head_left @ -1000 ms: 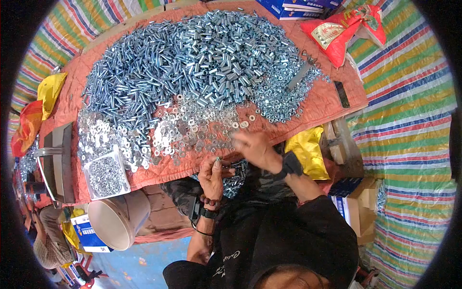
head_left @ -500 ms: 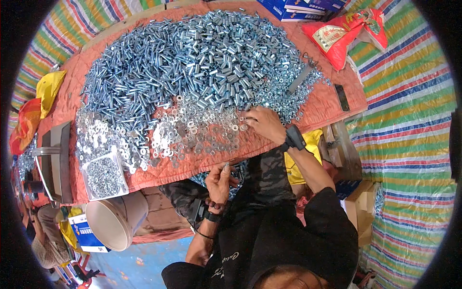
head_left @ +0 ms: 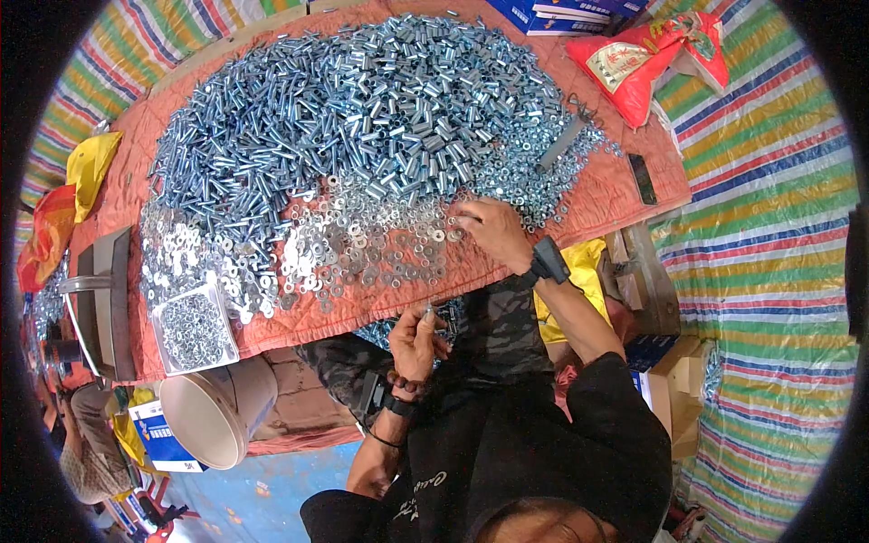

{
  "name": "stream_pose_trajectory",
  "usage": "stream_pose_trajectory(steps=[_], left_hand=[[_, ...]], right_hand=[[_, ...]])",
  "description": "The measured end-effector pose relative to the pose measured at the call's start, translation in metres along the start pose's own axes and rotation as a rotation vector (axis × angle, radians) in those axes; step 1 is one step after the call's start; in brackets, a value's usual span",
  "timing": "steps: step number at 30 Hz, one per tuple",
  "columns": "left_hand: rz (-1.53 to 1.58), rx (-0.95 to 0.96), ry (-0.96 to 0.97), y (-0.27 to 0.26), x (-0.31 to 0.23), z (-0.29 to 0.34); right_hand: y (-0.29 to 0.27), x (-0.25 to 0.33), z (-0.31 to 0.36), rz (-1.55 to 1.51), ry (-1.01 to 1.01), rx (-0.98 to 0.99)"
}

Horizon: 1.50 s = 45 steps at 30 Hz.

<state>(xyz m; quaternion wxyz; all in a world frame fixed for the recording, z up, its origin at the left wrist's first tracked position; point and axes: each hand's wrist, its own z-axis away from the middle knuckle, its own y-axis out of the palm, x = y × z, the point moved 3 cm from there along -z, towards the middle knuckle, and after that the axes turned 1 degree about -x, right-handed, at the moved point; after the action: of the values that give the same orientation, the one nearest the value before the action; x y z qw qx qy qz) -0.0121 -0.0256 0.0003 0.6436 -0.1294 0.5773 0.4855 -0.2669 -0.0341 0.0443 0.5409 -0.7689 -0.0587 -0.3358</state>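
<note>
My left hand (head_left: 414, 346) is closed below the front edge of the table, above my lap. Thumb and fingers pinch a small shiny metal piece (head_left: 429, 309) that points upward; its exact kind is too small to tell. My right hand (head_left: 498, 233) reaches over the table at the right end of the loose flat washers (head_left: 362, 237), fingers bent together at the metal. Whatever its fingertips hold is hidden. Beyond both hands lies a big heap of bluish metal sleeves and pins (head_left: 362, 109). Small nuts (head_left: 520, 181) spread just beyond my right hand.
A white tray of small rings (head_left: 231, 339) stands at the table's front left, beside a grey metal scoop-like box (head_left: 101, 303). Below is a pale bucket (head_left: 256, 398). A dark phone-like slab (head_left: 642, 178), a grey bar (head_left: 563, 145) and a red bag (head_left: 625, 77) lie at right.
My right hand has shifted slightly at the washers, its fingers a little more curled. My left hand stays nearly in place, with the small metal piece still pinched.
</note>
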Motion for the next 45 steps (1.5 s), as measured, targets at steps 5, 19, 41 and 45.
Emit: stream_pose_trajectory(steps=[5,19,41,45], left_hand=[[-0.018,0.003,0.052,0.002,0.002,-0.002],[0.014,0.047,0.046,0.008,0.001,-0.001],[-0.344,-0.027,0.321,0.023,-0.014,-0.035],[-0.452,-0.054,0.394,0.027,-0.023,-0.034]], right_hand=[[0.014,-0.013,-0.005,0.013,-0.109,0.023],[0.0,-0.04,0.012,-0.008,0.113,0.153],[0.011,0.026,0.062,-1.243,0.475,0.414],[0.022,0.025,0.068,-1.312,0.469,0.417]])
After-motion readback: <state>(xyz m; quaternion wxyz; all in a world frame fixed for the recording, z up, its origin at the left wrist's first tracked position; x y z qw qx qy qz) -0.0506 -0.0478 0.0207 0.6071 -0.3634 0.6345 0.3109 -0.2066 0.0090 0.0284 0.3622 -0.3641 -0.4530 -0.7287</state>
